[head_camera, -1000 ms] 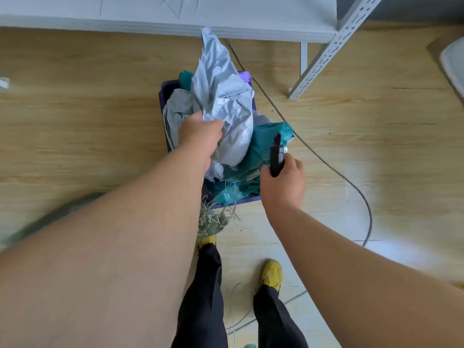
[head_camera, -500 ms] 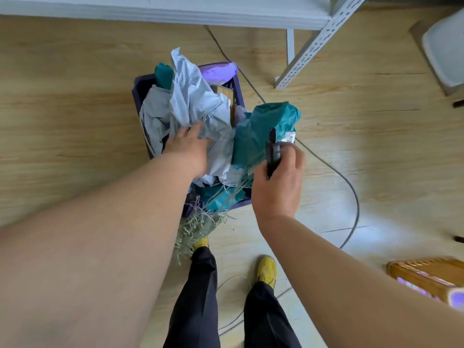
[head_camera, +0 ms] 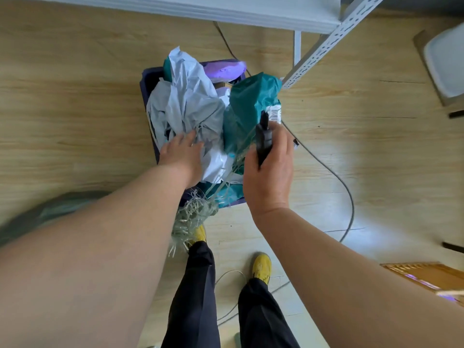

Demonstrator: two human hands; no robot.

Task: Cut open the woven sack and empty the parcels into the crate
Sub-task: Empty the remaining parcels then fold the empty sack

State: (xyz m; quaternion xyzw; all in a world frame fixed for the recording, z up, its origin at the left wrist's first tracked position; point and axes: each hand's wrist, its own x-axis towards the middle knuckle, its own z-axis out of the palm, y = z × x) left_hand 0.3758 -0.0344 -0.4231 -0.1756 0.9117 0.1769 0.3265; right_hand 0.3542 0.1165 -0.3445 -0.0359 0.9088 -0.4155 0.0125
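Observation:
A dark blue crate [head_camera: 148, 89] stands on the floor, heaped with parcels. My left hand [head_camera: 182, 153] lies flat with straight fingers on a crumpled grey parcel [head_camera: 187, 104]. A teal parcel with a barcode label [head_camera: 248, 104] leans at the crate's right side. My right hand [head_camera: 270, 169] grips a black cutter [head_camera: 262, 136] and touches that teal parcel. Frayed greenish sack strands [head_camera: 194, 213] hang over the crate's near edge, by my left arm. A purple parcel [head_camera: 223, 70] lies at the back of the crate.
A white metal shelf frame [head_camera: 324, 43] stands behind the crate. A grey cable [head_camera: 334, 177] runs across the wooden floor to the right. A white chair [head_camera: 444, 64] is at the far right, a wooden box [head_camera: 424, 275] at the lower right. My feet in yellow shoes [head_camera: 262, 268] stand below the crate.
My left hand let go of the raised grey parcel, which dropped into the crate, and now lies flat on it. The teal parcel rose upright beside my right hand.

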